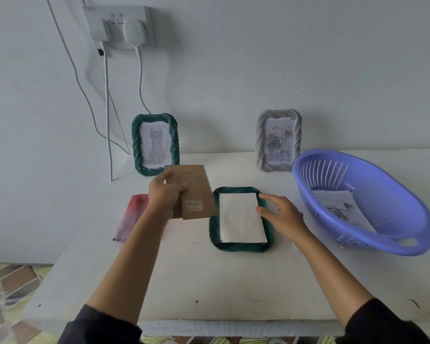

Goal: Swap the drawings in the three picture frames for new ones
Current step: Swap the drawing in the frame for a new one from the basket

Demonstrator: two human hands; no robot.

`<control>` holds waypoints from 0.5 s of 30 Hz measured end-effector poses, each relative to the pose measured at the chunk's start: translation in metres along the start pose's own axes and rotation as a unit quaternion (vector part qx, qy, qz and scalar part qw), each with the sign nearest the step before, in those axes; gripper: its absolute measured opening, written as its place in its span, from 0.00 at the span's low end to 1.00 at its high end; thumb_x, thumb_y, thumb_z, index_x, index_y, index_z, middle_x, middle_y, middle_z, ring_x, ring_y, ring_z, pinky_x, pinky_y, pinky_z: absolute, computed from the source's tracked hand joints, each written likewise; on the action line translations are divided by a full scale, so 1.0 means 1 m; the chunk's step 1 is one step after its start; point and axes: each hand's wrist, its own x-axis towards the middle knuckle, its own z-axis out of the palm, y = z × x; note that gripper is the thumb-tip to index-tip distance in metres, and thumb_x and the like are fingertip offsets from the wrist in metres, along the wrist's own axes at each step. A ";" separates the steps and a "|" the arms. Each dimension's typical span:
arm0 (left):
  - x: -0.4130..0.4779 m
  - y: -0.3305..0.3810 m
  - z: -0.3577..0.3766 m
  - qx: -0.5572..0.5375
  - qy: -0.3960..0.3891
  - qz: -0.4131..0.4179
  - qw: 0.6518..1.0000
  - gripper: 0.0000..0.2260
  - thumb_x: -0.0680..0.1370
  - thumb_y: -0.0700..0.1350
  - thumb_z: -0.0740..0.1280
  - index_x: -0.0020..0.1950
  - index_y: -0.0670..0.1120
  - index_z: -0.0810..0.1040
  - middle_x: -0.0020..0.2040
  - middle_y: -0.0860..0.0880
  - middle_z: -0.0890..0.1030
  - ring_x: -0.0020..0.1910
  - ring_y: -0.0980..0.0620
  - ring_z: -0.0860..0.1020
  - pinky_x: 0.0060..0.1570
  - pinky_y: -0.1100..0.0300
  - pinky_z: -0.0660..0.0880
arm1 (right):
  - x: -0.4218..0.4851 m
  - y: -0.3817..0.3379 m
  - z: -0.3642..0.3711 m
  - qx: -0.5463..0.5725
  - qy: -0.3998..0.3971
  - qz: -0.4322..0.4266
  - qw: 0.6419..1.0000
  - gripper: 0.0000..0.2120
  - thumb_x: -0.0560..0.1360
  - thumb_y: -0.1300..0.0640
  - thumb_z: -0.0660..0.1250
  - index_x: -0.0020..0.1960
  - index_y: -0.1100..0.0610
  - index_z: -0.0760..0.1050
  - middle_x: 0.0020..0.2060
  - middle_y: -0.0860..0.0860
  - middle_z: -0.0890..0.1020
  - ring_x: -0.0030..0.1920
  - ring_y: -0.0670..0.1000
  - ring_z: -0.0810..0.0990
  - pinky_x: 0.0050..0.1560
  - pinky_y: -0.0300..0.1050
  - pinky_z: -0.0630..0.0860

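The picture frames are three: a green frame (241, 219) lying face down in the middle of our white table (209, 281), a second green frame (155, 144) standing against the wall at the back left with a cat drawing in it, and a grey frame (278, 141) standing at the back right with a rose drawing. Our left hand (164, 196) pinches the brown backing board (194, 192), thumb on top and fingers beneath, holding it lifted just to the left of the face-down frame. Our right hand (281, 214) is spread, its fingertips resting at the right edge of the white sheet (241, 218) that sits in the open back. We cannot tell whether this sheet is the old drawing or the new one, since only its blank back shows. A purple basket (365, 202) to the right holds another rose drawing (343, 209), and a pink cloth (132, 214) lies at the left. We judge that we are in the middle of the frame on the table: either the sheet must be squared in the recess or lifted out. If it stays, the next move calls for laying the board flat over it, edges aligned with the recess, without shifting the paper.
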 end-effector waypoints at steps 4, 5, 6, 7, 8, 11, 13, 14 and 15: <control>-0.025 -0.010 0.041 0.020 -0.090 -0.026 0.995 0.27 0.73 0.31 0.67 0.70 0.47 0.69 0.62 0.41 0.74 0.53 0.40 0.77 0.52 0.43 0.77 | -0.004 -0.014 -0.002 0.196 -0.055 -0.005 0.979 0.17 0.77 0.55 0.62 0.66 0.53 0.70 0.46 0.52 0.81 0.42 0.49 0.79 0.46 0.35 0.74; -0.030 -0.017 0.050 0.036 -0.106 -0.033 0.993 0.27 0.73 0.31 0.67 0.70 0.46 0.68 0.63 0.41 0.74 0.54 0.40 0.77 0.52 0.44 0.78 | -0.003 -0.015 -0.001 0.218 -0.063 0.001 0.974 0.17 0.78 0.56 0.62 0.66 0.55 0.69 0.41 0.51 0.81 0.37 0.48 0.78 0.39 0.33 0.72; -0.032 -0.024 0.058 0.049 -0.118 -0.038 0.991 0.27 0.73 0.31 0.67 0.70 0.46 0.68 0.64 0.41 0.73 0.56 0.39 0.77 0.52 0.44 0.78 | -0.003 -0.014 0.001 0.219 -0.063 0.009 0.974 0.16 0.78 0.58 0.62 0.65 0.55 0.69 0.38 0.50 0.80 0.34 0.46 0.78 0.35 0.31 0.70; -0.033 -0.031 0.064 0.057 -0.127 -0.041 0.989 0.27 0.73 0.31 0.67 0.70 0.45 0.67 0.65 0.40 0.73 0.58 0.38 0.76 0.54 0.44 0.77 | -0.003 -0.012 0.002 0.211 -0.057 0.019 0.976 0.16 0.77 0.60 0.62 0.65 0.56 0.70 0.37 0.50 0.80 0.34 0.45 0.77 0.34 0.31 0.70; -0.033 -0.037 0.068 0.063 -0.127 -0.043 0.989 0.27 0.73 0.31 0.67 0.71 0.44 0.67 0.66 0.40 0.72 0.59 0.38 0.76 0.55 0.44 0.77 | -0.003 -0.010 0.002 0.200 -0.051 0.028 0.978 0.15 0.77 0.62 0.63 0.63 0.58 0.71 0.36 0.49 0.80 0.33 0.44 0.77 0.34 0.31 0.70; -0.030 -0.050 0.075 0.127 -0.105 -0.025 0.986 0.27 0.72 0.35 0.71 0.70 0.42 0.68 0.66 0.41 0.73 0.61 0.40 0.75 0.60 0.45 0.75 | -0.002 -0.003 0.001 0.159 -0.047 0.048 0.985 0.16 0.75 0.65 0.63 0.63 0.61 0.73 0.34 0.51 0.79 0.33 0.48 0.77 0.38 0.36 0.73; -0.029 -0.055 0.077 0.185 -0.095 -0.004 0.978 0.27 0.72 0.39 0.72 0.69 0.41 0.68 0.66 0.42 0.73 0.61 0.43 0.75 0.61 0.50 0.74 | 0.000 -0.002 0.001 0.125 -0.052 0.050 0.990 0.17 0.75 0.66 0.63 0.63 0.61 0.73 0.32 0.51 0.78 0.30 0.49 0.75 0.39 0.39 0.72; -0.030 -0.055 0.077 0.211 -0.093 0.006 0.973 0.27 0.72 0.41 0.72 0.69 0.40 0.68 0.65 0.42 0.74 0.62 0.43 0.75 0.61 0.52 0.74 | 0.001 -0.003 0.001 0.110 -0.054 0.049 0.991 0.17 0.74 0.66 0.62 0.63 0.61 0.73 0.30 0.51 0.78 0.29 0.49 0.74 0.38 0.39 0.71; -0.029 -0.056 0.078 0.236 -0.092 0.016 0.967 0.27 0.72 0.43 0.72 0.69 0.40 0.68 0.65 0.42 0.74 0.62 0.44 0.74 0.60 0.54 0.73 | 0.003 -0.003 0.002 0.099 -0.055 0.050 0.992 0.18 0.74 0.66 0.62 0.63 0.60 0.74 0.29 0.50 0.77 0.29 0.49 0.74 0.37 0.40 0.71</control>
